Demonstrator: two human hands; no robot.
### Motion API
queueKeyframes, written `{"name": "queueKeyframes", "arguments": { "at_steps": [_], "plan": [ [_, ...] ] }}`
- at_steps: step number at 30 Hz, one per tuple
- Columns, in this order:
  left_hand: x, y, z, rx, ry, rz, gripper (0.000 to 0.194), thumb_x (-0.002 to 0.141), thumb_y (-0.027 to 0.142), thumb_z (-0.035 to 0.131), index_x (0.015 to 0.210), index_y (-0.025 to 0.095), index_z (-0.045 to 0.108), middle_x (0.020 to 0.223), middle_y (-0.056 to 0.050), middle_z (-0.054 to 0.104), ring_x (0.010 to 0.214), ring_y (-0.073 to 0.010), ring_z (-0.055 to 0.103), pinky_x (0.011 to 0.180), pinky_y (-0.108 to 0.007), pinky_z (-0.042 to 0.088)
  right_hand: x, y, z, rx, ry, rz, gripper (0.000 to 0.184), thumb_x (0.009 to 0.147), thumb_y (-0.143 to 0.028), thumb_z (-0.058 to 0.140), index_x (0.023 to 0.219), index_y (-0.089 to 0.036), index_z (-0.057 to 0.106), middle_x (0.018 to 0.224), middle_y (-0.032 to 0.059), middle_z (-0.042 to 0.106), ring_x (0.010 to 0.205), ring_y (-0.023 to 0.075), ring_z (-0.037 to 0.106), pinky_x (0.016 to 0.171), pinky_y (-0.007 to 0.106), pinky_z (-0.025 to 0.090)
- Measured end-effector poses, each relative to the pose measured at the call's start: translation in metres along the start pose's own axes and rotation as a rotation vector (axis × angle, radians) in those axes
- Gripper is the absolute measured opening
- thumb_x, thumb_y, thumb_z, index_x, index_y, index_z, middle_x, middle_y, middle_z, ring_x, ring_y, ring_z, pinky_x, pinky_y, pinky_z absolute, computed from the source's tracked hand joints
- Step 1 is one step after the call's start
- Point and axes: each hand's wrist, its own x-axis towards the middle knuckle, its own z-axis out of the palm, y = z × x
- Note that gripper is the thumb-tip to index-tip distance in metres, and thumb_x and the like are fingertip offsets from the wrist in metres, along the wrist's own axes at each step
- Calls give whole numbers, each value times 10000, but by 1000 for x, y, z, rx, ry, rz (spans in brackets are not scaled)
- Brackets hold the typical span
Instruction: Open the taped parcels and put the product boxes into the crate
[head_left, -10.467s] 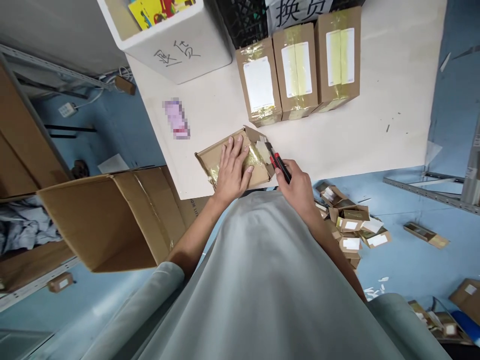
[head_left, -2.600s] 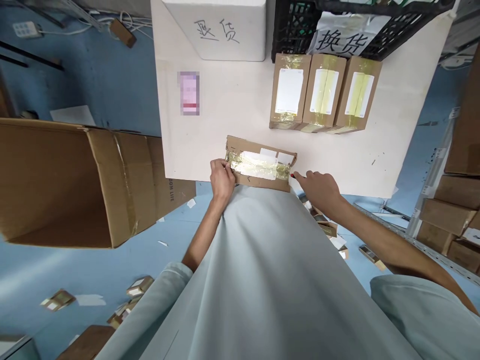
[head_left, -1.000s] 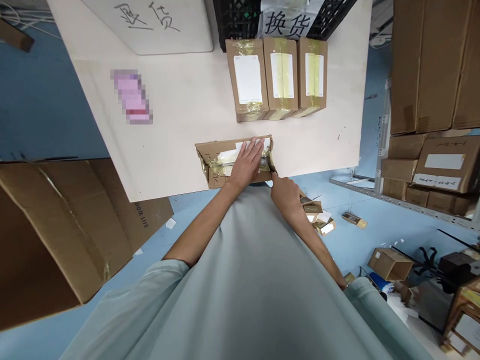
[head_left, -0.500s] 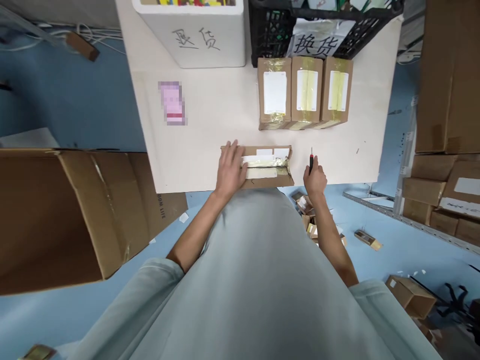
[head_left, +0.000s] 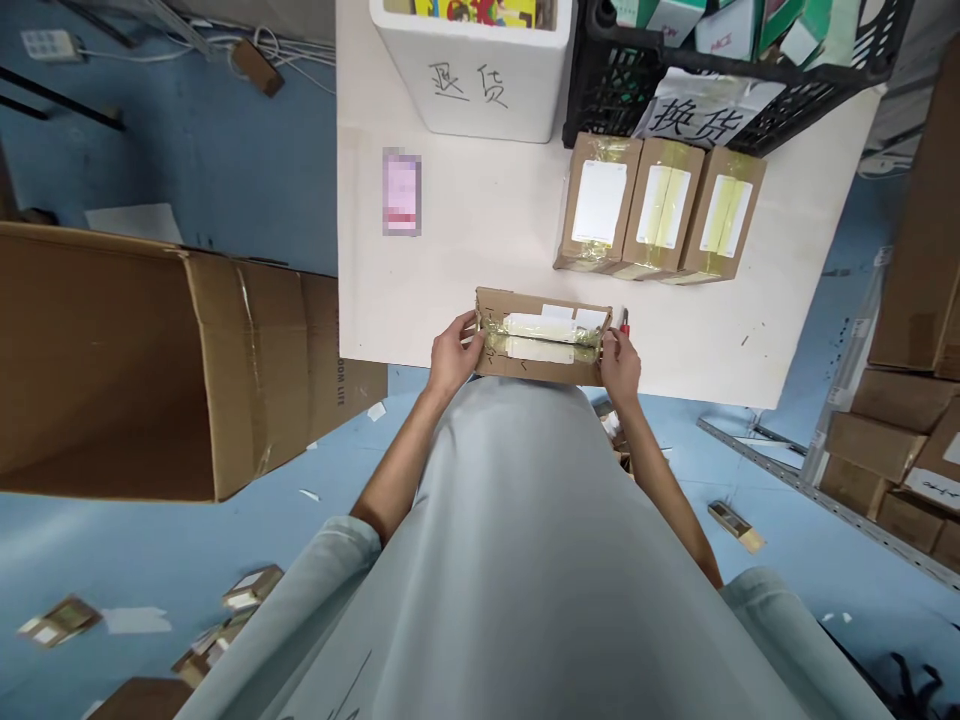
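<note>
Working at white table, reading clock off its middle. Seeing big open carton beside it at 8 o'clock, black crate at 1, white bin at 11, three labelled boxes in a row just in front of crate. Handling taped carton at near edge, between 6 and 7. Gripping its 9 o'clock end with left hand. Touching its 3 o'clock end with right hand, also clasping red cutter, mostly hidden.
</note>
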Motion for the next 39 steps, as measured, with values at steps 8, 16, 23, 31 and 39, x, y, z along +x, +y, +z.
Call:
{"name": "queueKeyframes", "arguments": {
  "at_steps": [8, 16, 23, 31, 39],
  "plan": [
    [26, 3, -18, -41, 99, 17, 528, 1034, 314, 674, 1539, 163, 656, 1570, -213, 728, 1395, -323, 764, 1205, -515, 627, 17, -71, -19, -203, 68, -181, 703, 1148, -317, 490, 1785, -55, 349, 1763, 354, 453, 1607, 350, 522, 1198, 456, 528],
    [26, -8, -11, -31, 145, 47, 419, 1095, 397, 618, 1451, 195, 706, 1560, -203, 736, 1323, -312, 793, 1199, -516, 616, 53, -92, -36, -572, -128, -636, 715, 1057, -33, 419, 1761, 73, 355, 1828, 349, 377, 1698, 387, 401, 1373, 555, 332],
    [22, -19, -2, -85, 176, 94, 430, 1123, 450, 556, 1443, 201, 699, 1499, -173, 775, 1344, -302, 770, 1216, -502, 591, 67, -95, -85, -445, -241, -591, 514, 1198, -283, 386, 1623, -101, 611, 1608, 233, 701, 1427, 352, 696, 1123, 437, 546],
    [24, -15, 6, -34, 250, 230, 325, 1138, 454, 490, 1192, 240, 729, 1353, -138, 804, 1291, -290, 764, 1185, -473, 589, 109, -103, -93, -407, -209, -504, 467, 1222, -408, 376, 1313, -172, 769, 1176, 180, 861, 1098, 379, 777, 896, 390, 496],
    [26, -1, 18, -197, 159, 140, 416, 1035, 638, 717, 1027, 222, 729, 1677, -197, 604, 1655, -324, 510, 1355, -495, 444, 121, -90, -89, -375, -187, -514, 451, 1218, -425, 380, 1190, -176, 756, 1072, 169, 842, 989, 350, 736, 834, 369, 436]
  ]
}}
